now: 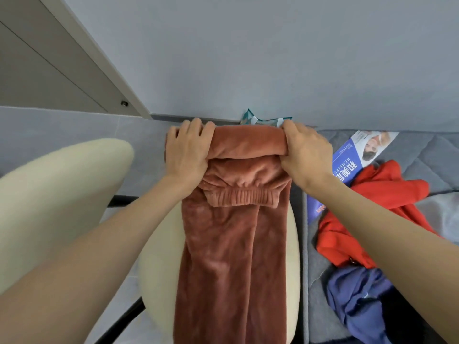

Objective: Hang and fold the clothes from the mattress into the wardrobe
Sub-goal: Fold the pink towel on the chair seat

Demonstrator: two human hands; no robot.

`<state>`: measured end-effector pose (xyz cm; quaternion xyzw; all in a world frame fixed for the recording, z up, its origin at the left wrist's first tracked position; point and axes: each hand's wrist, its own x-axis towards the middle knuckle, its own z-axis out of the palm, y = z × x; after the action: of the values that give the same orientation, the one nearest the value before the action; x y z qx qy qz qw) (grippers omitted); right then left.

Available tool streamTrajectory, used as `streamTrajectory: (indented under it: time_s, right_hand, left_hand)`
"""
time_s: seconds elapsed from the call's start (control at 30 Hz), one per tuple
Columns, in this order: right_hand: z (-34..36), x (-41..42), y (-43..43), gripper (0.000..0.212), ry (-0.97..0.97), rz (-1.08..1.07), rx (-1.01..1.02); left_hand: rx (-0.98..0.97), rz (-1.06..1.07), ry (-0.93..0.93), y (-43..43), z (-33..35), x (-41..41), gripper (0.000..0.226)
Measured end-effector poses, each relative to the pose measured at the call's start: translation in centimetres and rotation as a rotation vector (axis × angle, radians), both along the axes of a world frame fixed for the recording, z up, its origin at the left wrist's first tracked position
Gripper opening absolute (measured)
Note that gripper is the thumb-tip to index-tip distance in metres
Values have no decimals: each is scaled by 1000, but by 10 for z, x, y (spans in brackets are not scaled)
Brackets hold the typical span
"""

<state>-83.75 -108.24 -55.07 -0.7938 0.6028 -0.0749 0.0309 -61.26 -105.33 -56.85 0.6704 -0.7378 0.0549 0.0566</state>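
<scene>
Gripping the rust-coloured plush trousers at their folded edge, I have my left hand on one end of the fold and my right hand on the other. On both hands the fingers curl over the top and the thumbs tuck under, so both are closed on the cloth. I hold the two ends level because the plush is thick and, I judge, would spring open or skew if only one side were pinched.

The ribbed cuff is doubled back onto the leg and lies just below my hands. That suggests I am midway through folding the length down to a shelf-sized bundle.

The trousers lie lengthwise over a cream, rounded padded surface. It gives me a firm bed to fold on. I cannot tell whether it is a seat.

To my right is the grey quilted mattress, with a bright red garment and a dark blue garment crumpled on it, not yet dealt with. A blue-and-white printed sheet lies partly under the red one. A scrap of teal patterned cloth shows just beyond the fold.

The beige panel up to my left may be the wardrobe, though I cannot be sure.
</scene>
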Motion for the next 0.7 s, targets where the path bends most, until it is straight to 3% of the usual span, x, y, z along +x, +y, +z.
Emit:
streamTrajectory:
  time_s: [0.1, 0.17, 0.27, 0.4, 0.53, 0.63, 0.7]
  right_hand:
    - [-2, -3, 28, 42, 29, 62, -98]
    - [-10, -10, 61, 43, 97, 95, -123]
    - [-24, -21, 122, 41, 116, 138, -103]
    - [-43, -31, 194, 47, 186, 259, -25]
    - [-69, -29, 243, 76, 320, 229, 229]
    - [-68, -20, 257, 63, 369, 137, 445]
    - [-60, -11, 256, 40, 258, -3, 390]
  left_hand:
    - [-148, -37, -28, 39, -3, 1, 42]
    - [-174, -69, 3, 77, -16, 0, 36]
    - [-149, -160, 47, 137, -36, 1, 44]
    - [84, -206, 51, 202, -46, 4, 68]
    - [397, -168, 37, 248, -62, 7, 88]
    - [507, -61, 242, 260, -64, 5, 63]
    - [401, 44, 410, 256, -58, 0, 36]
